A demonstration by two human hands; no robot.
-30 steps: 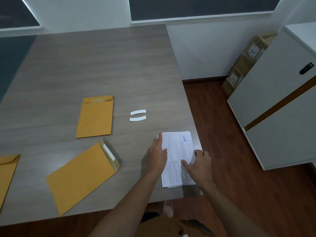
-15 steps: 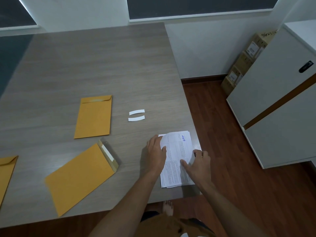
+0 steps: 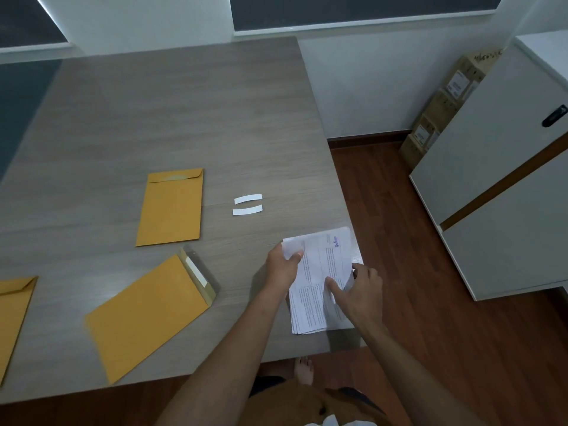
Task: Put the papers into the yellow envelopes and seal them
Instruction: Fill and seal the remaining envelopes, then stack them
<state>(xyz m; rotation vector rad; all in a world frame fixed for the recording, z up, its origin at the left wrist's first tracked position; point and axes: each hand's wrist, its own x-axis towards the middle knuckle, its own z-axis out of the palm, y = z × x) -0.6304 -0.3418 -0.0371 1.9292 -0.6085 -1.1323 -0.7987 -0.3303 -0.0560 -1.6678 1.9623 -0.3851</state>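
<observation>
A stack of printed white papers (image 3: 319, 281) lies at the table's near right corner. My left hand (image 3: 281, 267) pinches the top sheet's left edge, which lifts off the stack. My right hand (image 3: 358, 292) holds the sheet's right side, thumb on top of the print. An open yellow envelope (image 3: 144, 315) with its flap up and a white adhesive strip showing lies at an angle to the left of my arms. A second yellow envelope (image 3: 170, 207) with its flap folded down lies farther back. Part of a third envelope (image 3: 13, 309) shows at the left edge.
Two small white peel strips (image 3: 247, 204) lie on the grey wooden table (image 3: 172, 118) behind the papers. Right of the table are wooden floor, a white cabinet (image 3: 504, 192) and stacked cardboard boxes (image 3: 442, 112). A bare foot (image 3: 304, 368) shows under the table edge.
My left hand has moved from flat beside the papers to pinching the top sheet's upper left edge. The sheet now rises off the stack. My right hand has shifted slightly on the page.
</observation>
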